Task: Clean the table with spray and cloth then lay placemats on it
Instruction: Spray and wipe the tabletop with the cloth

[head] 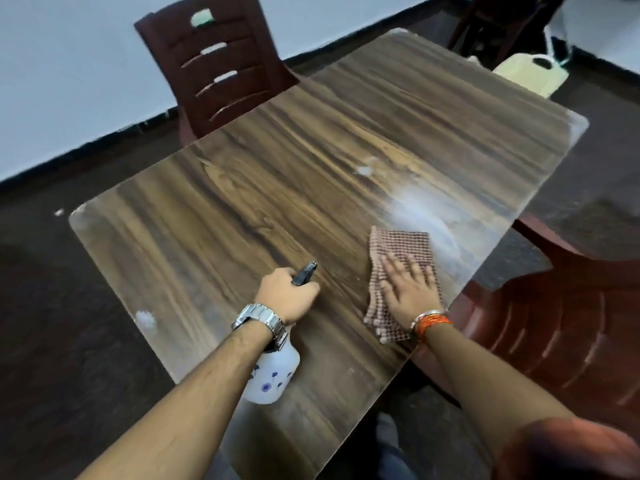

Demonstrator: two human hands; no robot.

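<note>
Left hand [289, 294] is wrapped tight around the black trigger head of a white plastic spray bottle with blue flowers [272, 374], held above the near part of the brown wood-grain table [242, 188]. Right hand [408, 287] lies flat, fingers spread, pressing a pinkish-brown waffle-weave cloth [401, 251] onto the table near its right edge, beside a whitish wet patch [426, 216].

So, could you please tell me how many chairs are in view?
2: one chair at the table's far left side, another chair at its right edge. A third may sit blurred at top right.
</note>
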